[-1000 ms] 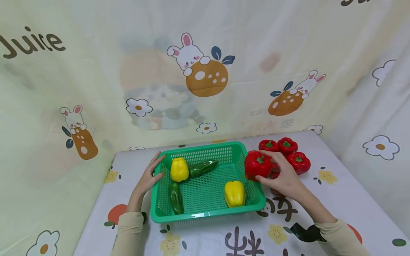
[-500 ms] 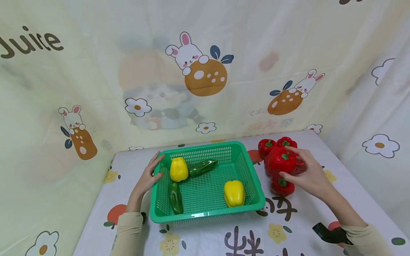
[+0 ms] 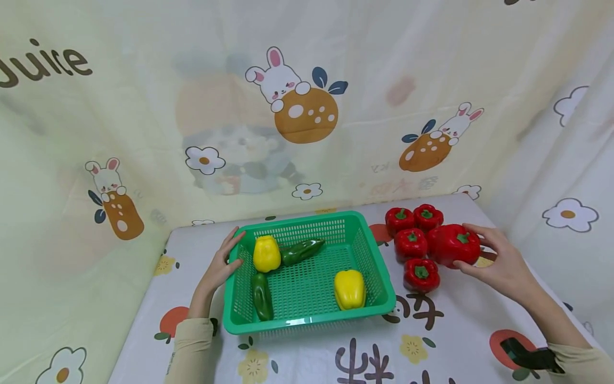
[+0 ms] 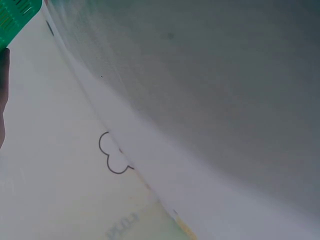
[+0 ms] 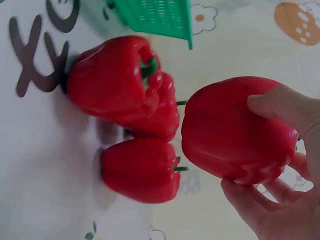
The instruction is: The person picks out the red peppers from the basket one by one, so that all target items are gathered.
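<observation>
My right hand (image 3: 503,266) holds a red bell pepper (image 3: 458,246) between thumb and fingers, at the right side of the red group. In the right wrist view this pepper (image 5: 225,135) is off the table, its stem mostly hidden. My left hand (image 3: 219,268) rests at the left rim of a green plastic basket (image 3: 312,321), fingers fairly straight. Only a sliver of that hand (image 4: 3,95) shows in the left wrist view. Inside the basket lie two yellow bell peppers, one at back left (image 3: 266,255), one at front right (image 3: 349,289), and two long dark-green vegetables (image 3: 261,297).
Several red bell peppers stand bunched right of the basket, among them a front one (image 3: 421,275) and a back one (image 3: 400,220). A patterned cloth (image 3: 292,357) covers the table. Printed curtains (image 3: 374,133) hang behind and at both sides.
My right hand has carried the red bell pepper rightward, from the basket's right rim past the group of red peppers. My left hand has stayed at the basket's left rim.
</observation>
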The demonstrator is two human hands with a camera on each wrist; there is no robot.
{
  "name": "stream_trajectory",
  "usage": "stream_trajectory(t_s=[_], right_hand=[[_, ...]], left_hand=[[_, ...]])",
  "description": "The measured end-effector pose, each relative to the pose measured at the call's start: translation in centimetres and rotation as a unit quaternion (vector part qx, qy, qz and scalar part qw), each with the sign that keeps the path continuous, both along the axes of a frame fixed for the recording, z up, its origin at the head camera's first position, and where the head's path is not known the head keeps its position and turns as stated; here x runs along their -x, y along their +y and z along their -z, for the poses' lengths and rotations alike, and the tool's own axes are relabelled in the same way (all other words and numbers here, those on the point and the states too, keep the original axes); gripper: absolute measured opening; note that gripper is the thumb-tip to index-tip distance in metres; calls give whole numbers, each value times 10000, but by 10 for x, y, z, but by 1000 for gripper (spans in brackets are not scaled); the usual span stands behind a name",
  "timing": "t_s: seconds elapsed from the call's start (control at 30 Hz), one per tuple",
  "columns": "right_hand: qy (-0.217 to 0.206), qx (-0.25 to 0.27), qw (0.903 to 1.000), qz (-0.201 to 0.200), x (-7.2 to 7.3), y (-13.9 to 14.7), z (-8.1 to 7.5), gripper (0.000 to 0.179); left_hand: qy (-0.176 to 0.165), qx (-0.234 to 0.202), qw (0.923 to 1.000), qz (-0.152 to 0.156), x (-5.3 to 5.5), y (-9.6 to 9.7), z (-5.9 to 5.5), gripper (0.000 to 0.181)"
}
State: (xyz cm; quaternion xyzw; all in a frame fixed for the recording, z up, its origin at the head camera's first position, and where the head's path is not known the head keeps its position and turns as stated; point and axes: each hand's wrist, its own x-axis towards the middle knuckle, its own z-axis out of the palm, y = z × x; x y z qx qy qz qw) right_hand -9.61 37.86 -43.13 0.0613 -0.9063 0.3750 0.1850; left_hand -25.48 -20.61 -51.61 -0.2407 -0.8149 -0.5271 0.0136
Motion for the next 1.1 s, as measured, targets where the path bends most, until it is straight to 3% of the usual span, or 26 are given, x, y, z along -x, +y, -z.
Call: stream_trajectory(t_s=[0.17,0.43,1.1], right_hand=[[-122,-146,9998,-78,-2,11,7,84],[-250,-443,9986,-129,-3,20,19,85],[-770,-499,9957,-117,-7,23,52,87]], left_hand=[[-152,33,9999,-33,-4,3,-7,70],[-235,88,9997,42,-21,11,-37,69],[-290,44,9996,63,-22,11,-39,69]])
